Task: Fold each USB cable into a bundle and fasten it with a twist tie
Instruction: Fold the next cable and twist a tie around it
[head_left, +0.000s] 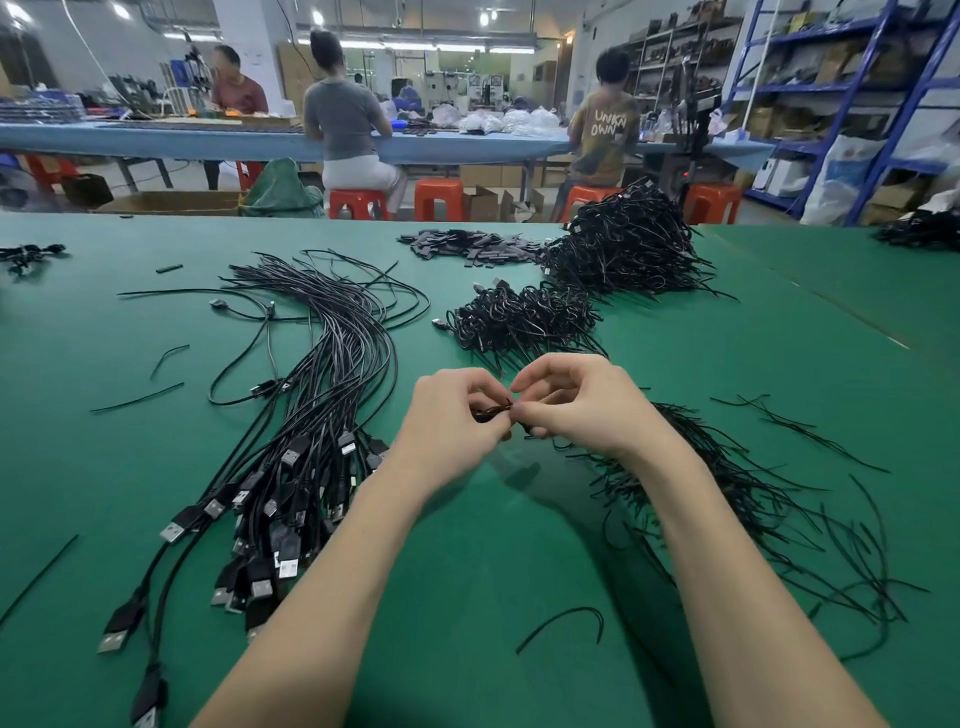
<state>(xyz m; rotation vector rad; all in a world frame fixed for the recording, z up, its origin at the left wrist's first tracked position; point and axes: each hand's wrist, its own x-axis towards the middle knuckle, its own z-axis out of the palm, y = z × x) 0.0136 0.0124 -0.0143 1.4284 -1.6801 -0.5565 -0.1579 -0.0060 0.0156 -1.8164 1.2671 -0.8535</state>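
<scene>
Above the middle of the green table, my left hand and my right hand meet fingertip to fingertip. Between them sits a small black cable bundle, mostly hidden by the fingers. Both hands pinch it; a thin black twist tie seems to run through my right fingertips. A long sheaf of loose black USB cables lies to the left, plugs toward me. To the right, partly under my right forearm, spreads a heap of black twist ties.
Two piles of tied bundles lie beyond my hands, a small one and a large one. Small dark flat pieces lie at the far edge. Stray ties dot the table. People sit on orange stools at a far bench.
</scene>
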